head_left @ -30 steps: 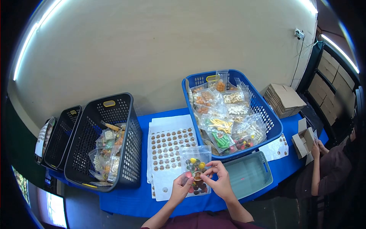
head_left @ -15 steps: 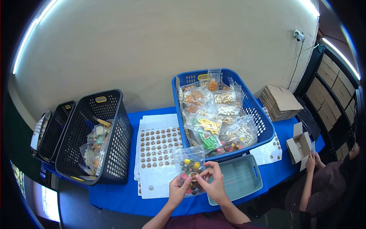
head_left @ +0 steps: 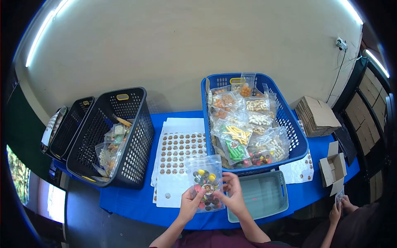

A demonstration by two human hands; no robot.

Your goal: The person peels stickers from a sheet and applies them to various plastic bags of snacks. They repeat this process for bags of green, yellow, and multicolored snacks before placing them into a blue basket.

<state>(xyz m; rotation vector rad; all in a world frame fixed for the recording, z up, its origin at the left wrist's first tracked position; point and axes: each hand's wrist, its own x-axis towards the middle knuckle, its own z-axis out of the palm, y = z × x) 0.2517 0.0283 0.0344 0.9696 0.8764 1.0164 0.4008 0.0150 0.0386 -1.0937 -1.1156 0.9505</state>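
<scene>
Pinched at its left side by the left hand (head_left: 189,205), right hand (head_left: 235,201) closure indeterminable: clear zip bag (head_left: 201,165) of multicoloured sweets (head_left: 211,177), held over sticker sheet (head_left: 173,195), its round label (head_left: 208,189) possibly creased if pressed against lumpy contents.

No readable text; round sticker (head_left: 208,189) on clear bag (head_left: 204,180) illegible

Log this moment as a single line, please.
left hand: holds clear pouch | right hand: beside round sticker on pouch | sticker sheet: partly behind pouch | green tray: right of pouch
</scene>
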